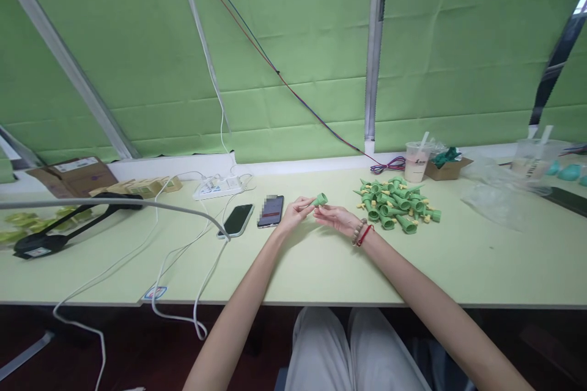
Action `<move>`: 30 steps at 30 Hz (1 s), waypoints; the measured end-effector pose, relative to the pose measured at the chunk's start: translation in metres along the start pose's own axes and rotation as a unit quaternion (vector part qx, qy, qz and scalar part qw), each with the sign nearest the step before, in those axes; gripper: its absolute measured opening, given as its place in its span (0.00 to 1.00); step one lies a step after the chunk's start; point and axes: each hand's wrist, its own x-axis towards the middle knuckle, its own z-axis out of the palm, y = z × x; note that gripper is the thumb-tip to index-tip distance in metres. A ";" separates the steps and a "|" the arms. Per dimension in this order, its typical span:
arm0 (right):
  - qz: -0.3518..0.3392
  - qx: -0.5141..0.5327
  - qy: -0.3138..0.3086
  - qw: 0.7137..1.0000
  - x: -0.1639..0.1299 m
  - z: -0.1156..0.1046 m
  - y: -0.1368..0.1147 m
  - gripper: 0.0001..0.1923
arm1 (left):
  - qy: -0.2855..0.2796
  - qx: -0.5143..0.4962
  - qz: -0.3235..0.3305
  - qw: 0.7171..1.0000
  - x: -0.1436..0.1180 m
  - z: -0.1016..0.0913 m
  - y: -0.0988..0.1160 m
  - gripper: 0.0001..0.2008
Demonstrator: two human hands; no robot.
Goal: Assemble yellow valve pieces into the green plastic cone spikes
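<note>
My left hand (295,212) pinches a small green cone-shaped plastic part (320,200) above the light green table (321,269). My right hand (334,217), with bead and red string bracelets on the wrist, touches the same part from the right with its fingertips. A pile of several similar green and yellow cone parts (397,203) lies on the table just right of my right hand.
Two phones (237,220) (271,211) lie left of my hands, with a white power strip (219,186) and trailing cables behind. A plastic drink cup (417,160), a small box (447,165) and clear bags (504,192) sit at the right. Cardboard boxes (76,174) and a black tool (68,226) are at the left.
</note>
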 end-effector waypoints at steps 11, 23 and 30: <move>-0.150 -0.173 0.231 0.946 0.014 -0.002 0.017 0.08 | 0.055 0.044 0.008 0.997 0.004 0.011 -0.009 0.18; 0.027 -0.014 -0.007 1.000 -0.002 0.000 -0.003 0.10 | 0.017 -0.020 -0.016 1.000 0.003 0.001 -0.010 0.21; 0.024 -0.028 0.043 0.998 0.004 -0.008 0.001 0.07 | -0.003 0.004 -0.004 1.000 0.000 0.008 -0.001 0.20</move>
